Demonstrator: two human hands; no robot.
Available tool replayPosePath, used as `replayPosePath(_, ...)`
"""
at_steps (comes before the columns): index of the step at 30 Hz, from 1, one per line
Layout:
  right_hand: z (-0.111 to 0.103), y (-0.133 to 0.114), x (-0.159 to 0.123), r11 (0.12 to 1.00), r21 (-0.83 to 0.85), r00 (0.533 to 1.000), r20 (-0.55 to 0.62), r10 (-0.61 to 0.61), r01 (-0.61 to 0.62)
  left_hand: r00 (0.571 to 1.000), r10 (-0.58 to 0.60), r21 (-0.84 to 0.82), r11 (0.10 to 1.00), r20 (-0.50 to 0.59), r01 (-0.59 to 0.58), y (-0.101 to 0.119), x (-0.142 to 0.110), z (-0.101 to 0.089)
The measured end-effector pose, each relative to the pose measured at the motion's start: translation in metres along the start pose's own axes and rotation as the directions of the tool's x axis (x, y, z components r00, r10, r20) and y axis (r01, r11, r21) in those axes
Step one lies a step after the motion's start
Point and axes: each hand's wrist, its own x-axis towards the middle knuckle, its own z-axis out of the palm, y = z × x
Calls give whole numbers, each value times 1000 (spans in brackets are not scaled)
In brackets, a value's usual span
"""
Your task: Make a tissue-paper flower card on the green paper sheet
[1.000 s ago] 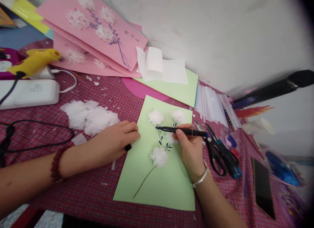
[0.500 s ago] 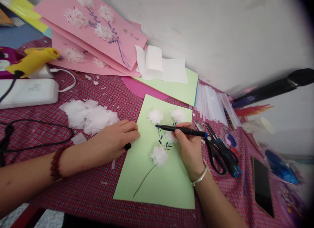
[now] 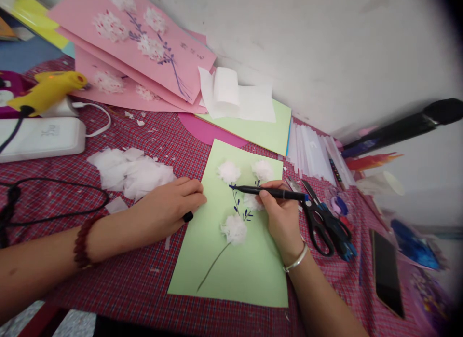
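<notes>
A light green sheet of paper (image 3: 253, 269) lies on the table, bearing several white tissue flowers (image 3: 234, 229), a thin dark stem (image 3: 213, 267) and small dark blue leaf marks (image 3: 237, 202). My right hand (image 3: 280, 214) grips a black marker pen (image 3: 269, 191) with a blue end, its tip at a leaf mark below the upper left flower. The hand partly covers the flower on the right. With curled fingers, my left hand (image 3: 181, 199) rests across the sheet's left edge. A small black piece like a pen cap (image 3: 187, 216) sticks out beneath those fingers.
Cut white tissue (image 3: 132, 170) lies left of the sheet. Black-handled scissors (image 3: 320, 221) and a phone (image 3: 387, 274) are on the right. Behind stand a tissue roll (image 3: 226, 88) and pink flower cards (image 3: 162, 52). A yellow glue gun (image 3: 48, 91) lies far left.
The marker's tip has stayed near the same leaf mark, the pen tilting slightly in my right hand. My left hand keeps its place.
</notes>
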Motion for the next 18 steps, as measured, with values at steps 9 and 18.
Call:
replayPosePath(9,-8,-3,-8,969,247,1000,27,5,-11,1000,2,-2,1000,3,-2,0,1,1)
replayPosePath(18,-11,8,-16,994,104,998,56,15,-20,1000,8,-1,1000,5,-8,-1,0,1)
